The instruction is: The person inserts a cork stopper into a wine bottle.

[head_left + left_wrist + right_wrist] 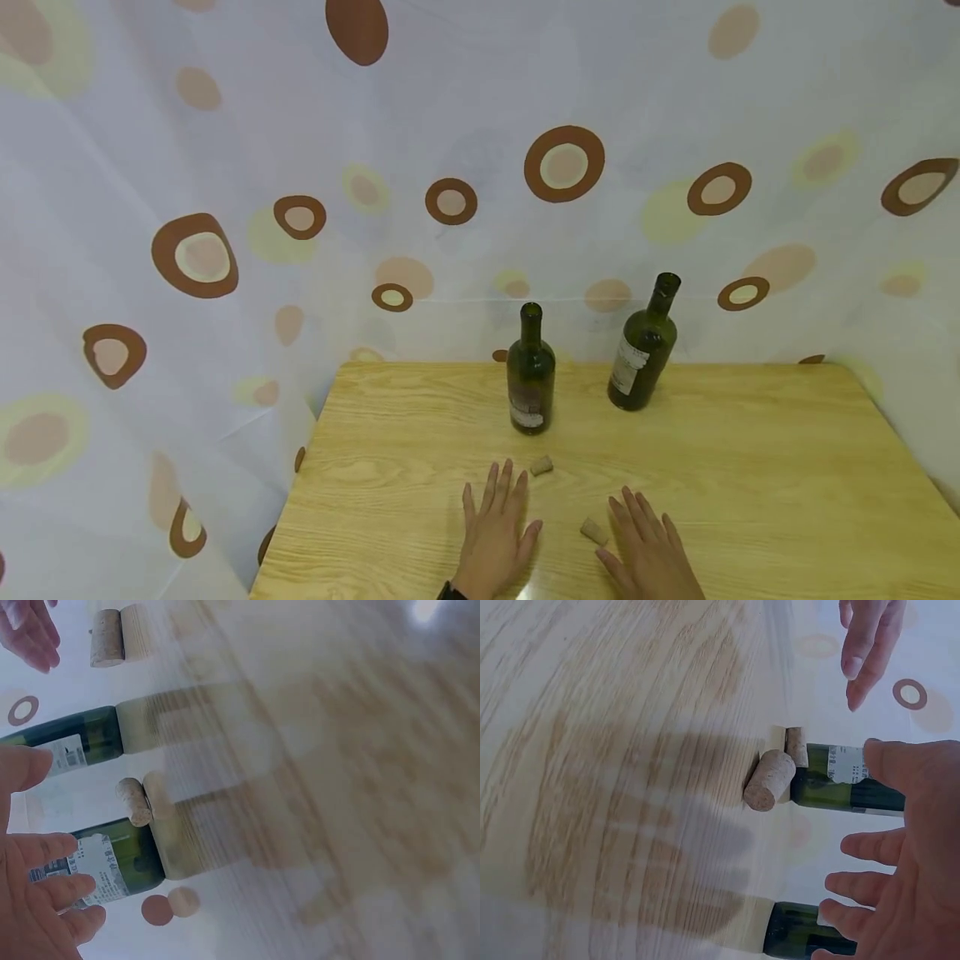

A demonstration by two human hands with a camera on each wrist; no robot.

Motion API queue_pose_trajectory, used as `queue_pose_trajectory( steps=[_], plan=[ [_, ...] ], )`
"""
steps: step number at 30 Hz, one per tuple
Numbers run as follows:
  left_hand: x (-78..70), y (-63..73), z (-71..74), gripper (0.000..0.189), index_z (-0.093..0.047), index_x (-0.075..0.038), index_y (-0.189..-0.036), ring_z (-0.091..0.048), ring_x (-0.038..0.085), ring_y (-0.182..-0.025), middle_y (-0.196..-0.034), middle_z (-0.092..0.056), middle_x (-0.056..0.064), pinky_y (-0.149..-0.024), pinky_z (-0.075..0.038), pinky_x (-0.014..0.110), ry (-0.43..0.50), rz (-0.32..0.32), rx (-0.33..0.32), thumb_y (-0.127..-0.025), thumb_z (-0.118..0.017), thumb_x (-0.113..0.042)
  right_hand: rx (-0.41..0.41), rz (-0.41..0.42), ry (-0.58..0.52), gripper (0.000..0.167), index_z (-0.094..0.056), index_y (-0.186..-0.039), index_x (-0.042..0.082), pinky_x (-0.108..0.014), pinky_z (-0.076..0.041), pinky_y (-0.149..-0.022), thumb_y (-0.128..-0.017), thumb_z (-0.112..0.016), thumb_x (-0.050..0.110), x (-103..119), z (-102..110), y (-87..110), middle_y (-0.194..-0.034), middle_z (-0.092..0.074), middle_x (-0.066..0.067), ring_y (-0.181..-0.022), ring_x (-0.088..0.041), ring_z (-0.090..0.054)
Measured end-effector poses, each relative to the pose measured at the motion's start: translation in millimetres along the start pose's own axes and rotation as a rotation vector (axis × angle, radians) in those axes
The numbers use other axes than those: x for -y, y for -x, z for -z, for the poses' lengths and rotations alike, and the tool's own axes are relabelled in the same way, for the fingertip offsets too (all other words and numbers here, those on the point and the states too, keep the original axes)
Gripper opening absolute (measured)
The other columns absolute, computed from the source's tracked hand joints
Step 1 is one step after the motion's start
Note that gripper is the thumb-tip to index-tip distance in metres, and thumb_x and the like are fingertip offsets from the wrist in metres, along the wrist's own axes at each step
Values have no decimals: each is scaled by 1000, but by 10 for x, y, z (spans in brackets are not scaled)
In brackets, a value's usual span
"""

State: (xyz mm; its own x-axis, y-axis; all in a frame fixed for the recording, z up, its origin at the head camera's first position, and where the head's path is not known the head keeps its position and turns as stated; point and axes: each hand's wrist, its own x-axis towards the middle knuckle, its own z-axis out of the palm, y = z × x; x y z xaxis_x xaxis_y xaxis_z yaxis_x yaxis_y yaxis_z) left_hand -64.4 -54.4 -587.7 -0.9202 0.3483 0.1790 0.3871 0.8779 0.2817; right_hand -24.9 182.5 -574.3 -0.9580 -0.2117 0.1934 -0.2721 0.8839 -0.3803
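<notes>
My left hand (491, 533) is spread flat over the near part of the table, palm down, holding nothing. Just beyond its fingertips lies a cork (542, 465). My right hand (651, 550) has its fingers extended too and holds nothing. A second cork (594, 532) lies between the hands, close to the right thumb. Behind the first cork a green glass bottle (530, 375) stands upright with its mouth uncovered. Farther right and back stands another green bottle (643, 346) with a white label, also uncorked. In the right wrist view, the nearer cork (770, 780) lies on its side.
The wooden table (405, 417) ends at a white curtain (450, 108) with brown and yellow oval patterns, which hangs behind it and along the left side. A dark band (452, 592) sits on the left wrist.
</notes>
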Motion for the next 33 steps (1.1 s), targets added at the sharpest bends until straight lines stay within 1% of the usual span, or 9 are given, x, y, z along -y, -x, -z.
queue_pose_trajectory(
  steps=[4, 7, 11, 16, 19, 23, 26, 29, 33],
  plan=[
    [-16, -118, -42, 59, -46, -7, -148, -43, 34, -141, -152, -45, 18, -107, -40, 61, 27, -10, 8, -99, -62, -35, 29, 49, 2, 65, -53, -134, -4, -75, -39, -97, -84, -80, 27, 49, -13, -71, -145, -48, -29, -132, -49, -47],
    [-52, -256, -88, 60, -47, -7, -148, -48, 33, -136, -147, -49, 18, -106, -45, 51, 41, -26, 8, -96, -67, -30, 85, 68, -11, 66, -53, -135, -4, -68, -42, -100, -82, -82, 24, 94, -28, -141, -144, -50, -28, -130, -48, -49],
    [-122, -420, -147, 61, -47, -13, -149, -49, 33, -135, -148, -49, 16, -104, -47, 49, 24, -41, 47, -95, -70, -28, 150, 63, -16, 62, -56, -133, -3, -61, -48, -97, -83, -83, 21, 138, -74, -198, -139, -55, -26, -125, -45, -55],
    [-173, -531, -211, 57, -50, -20, -148, -50, 30, -133, -146, -52, 11, -99, -50, 47, -28, -46, 92, -95, -70, -27, 202, 48, -23, 50, -62, -126, -3, -60, -53, -90, -84, -81, 17, 191, -133, -213, -133, -59, -25, -119, -44, -58],
    [-179, -566, -245, 49, -57, -22, -142, -53, 27, -127, -140, -55, 8, -94, -51, 44, -88, -54, 83, -95, -70, -28, 197, 38, -11, 40, -65, -119, 0, -56, -55, -85, -85, -80, 13, 222, -152, -218, -127, -62, -19, -114, -40, -60],
    [-176, -575, -264, 35, -65, -22, -130, -55, 25, -119, -130, -58, 4, -88, -52, 40, -176, -55, 77, -96, -70, -29, 184, 5, 5, 25, -69, -110, 7, -41, -55, -75, -86, -78, 8, 247, -179, -214, -113, -63, -7, -99, -26, -60],
    [-172, -567, -261, 27, -68, -22, -122, -56, 23, -114, -122, -60, 1, -85, -52, 39, -208, -46, 69, -96, -69, -30, 173, -17, 7, 18, -69, -104, 10, -30, -53, -68, -87, -76, 5, 253, -193, -199, -103, -62, -1, -88, -17, -57],
    [-170, -559, -252, 19, -69, -21, -116, -57, 23, -109, -118, -62, 1, -83, -51, 38, -198, -45, 50, -98, -66, -27, 137, -26, 9, 14, -70, -100, 9, -26, -52, -65, -88, -75, 4, 244, -186, -195, -98, -62, -1, -81, -15, -55],
    [-154, -509, -217, 12, -71, -18, -109, -59, 24, -104, -114, -64, 4, -81, -52, 37, -133, -50, 26, -100, -63, -20, 85, -25, 15, 12, -70, -100, 8, -27, -54, -63, -89, -74, 7, 232, -153, -194, -98, -63, -2, -80, -16, -57]
  ],
)
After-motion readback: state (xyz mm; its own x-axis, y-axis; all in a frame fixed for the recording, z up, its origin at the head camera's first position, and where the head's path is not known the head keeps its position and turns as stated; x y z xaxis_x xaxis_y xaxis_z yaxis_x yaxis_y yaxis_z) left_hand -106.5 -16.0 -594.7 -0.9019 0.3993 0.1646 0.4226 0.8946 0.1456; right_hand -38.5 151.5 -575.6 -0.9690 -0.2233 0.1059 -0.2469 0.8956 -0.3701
